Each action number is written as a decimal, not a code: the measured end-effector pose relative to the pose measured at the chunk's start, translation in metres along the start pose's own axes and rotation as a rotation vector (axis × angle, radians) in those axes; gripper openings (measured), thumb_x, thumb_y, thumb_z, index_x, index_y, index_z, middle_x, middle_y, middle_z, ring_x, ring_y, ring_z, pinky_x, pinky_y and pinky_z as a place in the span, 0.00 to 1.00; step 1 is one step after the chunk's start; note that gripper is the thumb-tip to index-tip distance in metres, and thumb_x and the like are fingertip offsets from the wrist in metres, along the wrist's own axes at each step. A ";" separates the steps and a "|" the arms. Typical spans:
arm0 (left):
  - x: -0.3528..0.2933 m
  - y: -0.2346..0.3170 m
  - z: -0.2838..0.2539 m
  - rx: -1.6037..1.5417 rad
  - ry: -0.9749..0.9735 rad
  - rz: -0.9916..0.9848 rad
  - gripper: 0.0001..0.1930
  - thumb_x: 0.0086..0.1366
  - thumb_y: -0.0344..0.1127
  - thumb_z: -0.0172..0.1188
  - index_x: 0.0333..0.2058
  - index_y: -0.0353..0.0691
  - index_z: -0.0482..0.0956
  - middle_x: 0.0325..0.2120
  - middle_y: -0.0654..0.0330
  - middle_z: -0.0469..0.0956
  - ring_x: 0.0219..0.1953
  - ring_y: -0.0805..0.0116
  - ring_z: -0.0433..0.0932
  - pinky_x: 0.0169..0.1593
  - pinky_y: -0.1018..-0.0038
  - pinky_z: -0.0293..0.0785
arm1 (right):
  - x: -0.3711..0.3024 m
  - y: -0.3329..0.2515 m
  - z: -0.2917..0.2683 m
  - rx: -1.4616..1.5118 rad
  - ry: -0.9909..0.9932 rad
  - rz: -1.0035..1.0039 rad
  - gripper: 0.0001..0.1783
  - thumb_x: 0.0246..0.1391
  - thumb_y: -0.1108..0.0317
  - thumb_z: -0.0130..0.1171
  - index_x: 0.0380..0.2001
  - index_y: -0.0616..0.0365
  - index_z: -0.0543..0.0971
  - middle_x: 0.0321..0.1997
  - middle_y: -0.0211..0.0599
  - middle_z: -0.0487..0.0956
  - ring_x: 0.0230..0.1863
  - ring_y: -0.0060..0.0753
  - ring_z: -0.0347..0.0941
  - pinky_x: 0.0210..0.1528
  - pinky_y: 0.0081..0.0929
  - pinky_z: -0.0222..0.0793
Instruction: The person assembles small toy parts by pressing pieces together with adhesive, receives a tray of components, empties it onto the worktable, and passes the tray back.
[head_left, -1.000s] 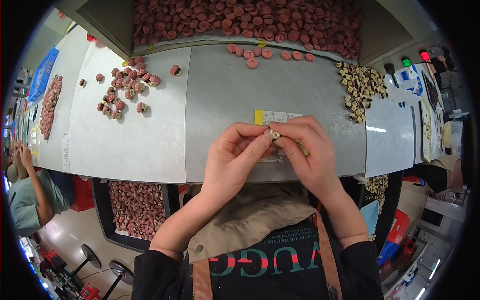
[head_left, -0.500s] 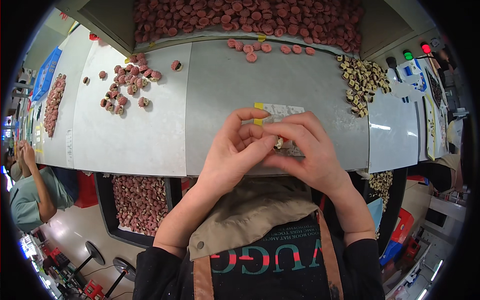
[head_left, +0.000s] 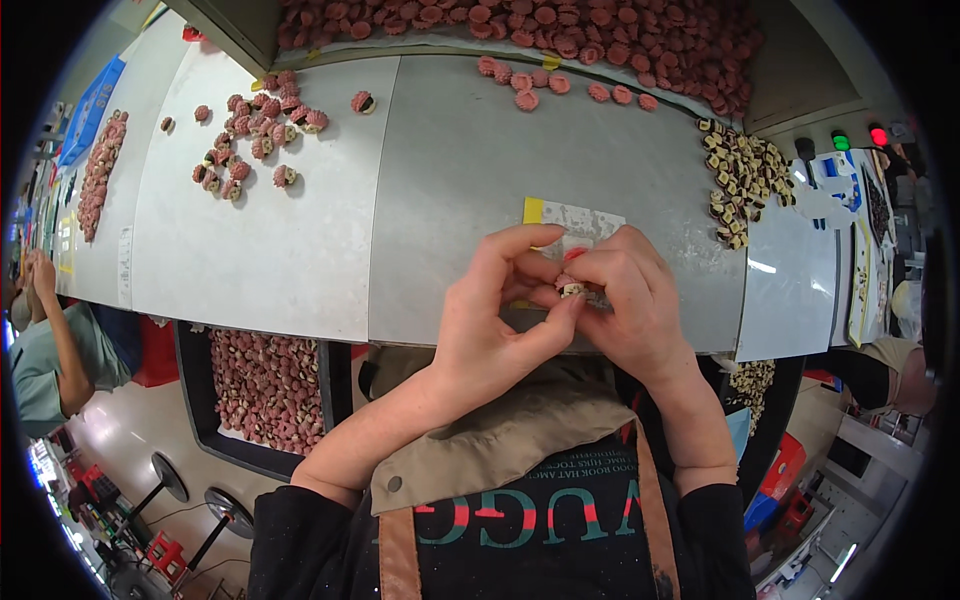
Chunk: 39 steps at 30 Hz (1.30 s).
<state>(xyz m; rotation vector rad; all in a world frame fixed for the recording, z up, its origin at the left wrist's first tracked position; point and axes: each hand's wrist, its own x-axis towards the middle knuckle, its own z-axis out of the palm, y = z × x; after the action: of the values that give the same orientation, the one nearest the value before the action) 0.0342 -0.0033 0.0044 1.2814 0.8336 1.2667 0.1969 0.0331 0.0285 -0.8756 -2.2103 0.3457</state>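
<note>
A small piece with a pink ridged cap on a cream and dark base sits between the fingertips of both my hands. My left hand grips its left side with the thumb and a finger, the other fingers curled. My right hand closes its thumb and fingers on the other side and partly hides the piece. Beneath the hands lies a white card with a yellow edge, with a red spot showing behind my fingers. Farther back, several loose pink scalloped caps rest on the grey tabletop.
A large bin of pink caps spans the back. Cream and dark pieces are heaped at the right, capped ones at the left. Below the table edge stands a black crate of capped pieces. Another person's arm is far left.
The whole view has shifted and tilted slightly. Between my fingertips the piece has turned, and its pink cap now shows above the cream base. Both hands stay closed around it.
</note>
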 end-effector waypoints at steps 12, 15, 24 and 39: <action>0.070 0.055 0.039 1.010 -0.135 0.209 0.16 0.57 0.23 0.61 0.45 0.36 0.74 0.36 0.53 0.76 0.39 0.56 0.76 0.45 0.65 0.73 | -0.022 0.060 -0.149 -0.264 -0.007 0.233 0.21 0.43 0.66 0.66 0.42 0.55 0.74 0.40 0.37 0.74 0.44 0.44 0.70 0.47 0.38 0.65; 0.097 0.066 0.021 1.363 -0.156 0.319 0.14 0.59 0.26 0.60 0.45 0.37 0.74 0.40 0.52 0.76 0.43 0.50 0.73 0.47 0.62 0.70 | -0.047 0.095 -0.189 -0.542 0.099 0.365 0.18 0.46 0.64 0.64 0.42 0.55 0.75 0.41 0.35 0.72 0.48 0.41 0.68 0.48 0.37 0.64; 0.162 0.070 0.123 1.355 -0.236 0.457 0.15 0.60 0.28 0.58 0.48 0.37 0.74 0.47 0.52 0.72 0.50 0.51 0.70 0.52 0.62 0.67 | -0.093 0.117 -0.229 -0.645 0.014 0.456 0.11 0.48 0.69 0.55 0.37 0.53 0.77 0.41 0.32 0.72 0.48 0.35 0.67 0.51 0.31 0.61; 0.178 0.036 0.142 1.118 -0.207 0.316 0.10 0.61 0.23 0.57 0.43 0.33 0.74 0.40 0.53 0.69 0.38 0.61 0.71 0.45 0.72 0.69 | -0.104 0.123 -0.238 -0.330 0.284 0.271 0.15 0.48 0.74 0.62 0.40 0.51 0.73 0.39 0.29 0.71 0.41 0.31 0.70 0.44 0.30 0.62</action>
<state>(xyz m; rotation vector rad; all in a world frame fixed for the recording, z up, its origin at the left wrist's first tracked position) 0.1954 0.1324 0.0974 2.4545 1.2830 0.8375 0.4786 0.0488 0.0821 -1.3212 -1.9144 -0.0247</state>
